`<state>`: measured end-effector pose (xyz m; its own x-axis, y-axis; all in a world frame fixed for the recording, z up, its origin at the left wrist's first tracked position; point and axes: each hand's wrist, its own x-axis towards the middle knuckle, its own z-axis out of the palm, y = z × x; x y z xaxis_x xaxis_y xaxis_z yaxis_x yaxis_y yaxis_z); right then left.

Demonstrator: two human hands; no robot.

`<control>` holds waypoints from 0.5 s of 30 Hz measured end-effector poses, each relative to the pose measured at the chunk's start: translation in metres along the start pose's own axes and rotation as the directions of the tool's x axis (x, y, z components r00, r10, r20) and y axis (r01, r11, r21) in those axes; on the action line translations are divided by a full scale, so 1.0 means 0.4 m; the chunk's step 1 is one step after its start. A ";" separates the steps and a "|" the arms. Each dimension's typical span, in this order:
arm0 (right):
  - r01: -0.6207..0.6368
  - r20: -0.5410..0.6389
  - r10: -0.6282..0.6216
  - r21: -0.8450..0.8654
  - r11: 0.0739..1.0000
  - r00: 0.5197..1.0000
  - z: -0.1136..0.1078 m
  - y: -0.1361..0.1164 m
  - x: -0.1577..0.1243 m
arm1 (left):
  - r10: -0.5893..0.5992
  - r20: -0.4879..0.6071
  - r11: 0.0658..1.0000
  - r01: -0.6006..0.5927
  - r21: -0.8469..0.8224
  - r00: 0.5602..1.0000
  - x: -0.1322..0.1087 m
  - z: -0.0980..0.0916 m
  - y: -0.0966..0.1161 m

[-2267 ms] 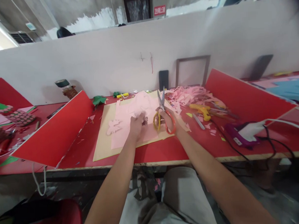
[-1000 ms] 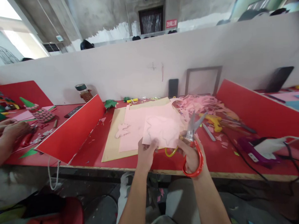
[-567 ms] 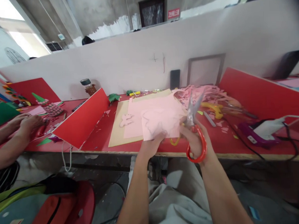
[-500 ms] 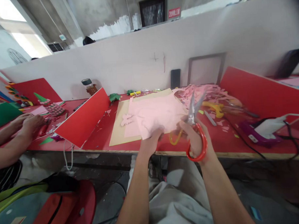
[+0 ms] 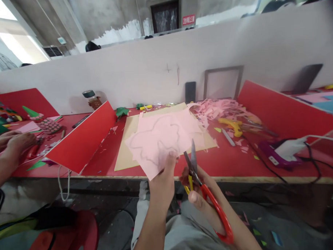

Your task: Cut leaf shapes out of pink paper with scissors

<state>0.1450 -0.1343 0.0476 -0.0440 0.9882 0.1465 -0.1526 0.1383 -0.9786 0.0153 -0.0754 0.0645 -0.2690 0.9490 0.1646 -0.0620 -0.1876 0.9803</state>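
My left hand grips the lower edge of a pink paper sheet, its thumb on top. A grey wavy outline is drawn across the sheet. In my right hand is a pair of scissors with red and yellow handles. Their blades are parted and point up, close to the sheet's right edge. Under the pink sheet, more pink paper and a tan board lie on the red table.
Pink paper scraps are heaped behind. To the right are a yellow glue gun, a cutter knife and a purple power strip. Red panels stand at both sides. Another person's hands work at the left.
The pink sheet has been lifted and turned, so its drawn outline shows. My right hand has lowered the scissors toward me, and their blades now lie beside the paper. The view has shifted slightly.
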 end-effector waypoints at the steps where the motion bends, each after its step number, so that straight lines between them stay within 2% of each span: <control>1: -0.010 0.013 0.010 -0.009 1.000 1.000 0.000 -0.006 0.004 | 0.004 -0.010 0.999 -0.003 0.032 1.000 -0.003 -0.004 -0.005; 5: -0.074 0.072 0.071 0.028 0.997 0.995 0.003 -0.020 0.023 | 0.011 -0.009 0.996 -0.010 0.093 1.000 -0.010 -0.018 -0.032; 10: -0.022 -0.004 0.022 -0.033 0.999 1.000 0.016 -0.037 0.020 | 0.038 0.051 0.994 -0.043 0.102 0.998 -0.040 -0.030 -0.058; 15: -0.037 0.010 0.038 -0.064 0.997 0.999 0.016 -0.055 0.010 | 0.035 0.083 0.994 -0.043 0.103 0.996 -0.061 -0.034 -0.058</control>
<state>0.1417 -0.1338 0.0706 -0.0595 0.9920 0.1111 -0.0872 0.1057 -0.9906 0.0102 -0.0975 0.0365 -0.1902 0.9597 0.2070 0.0492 -0.2013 0.9783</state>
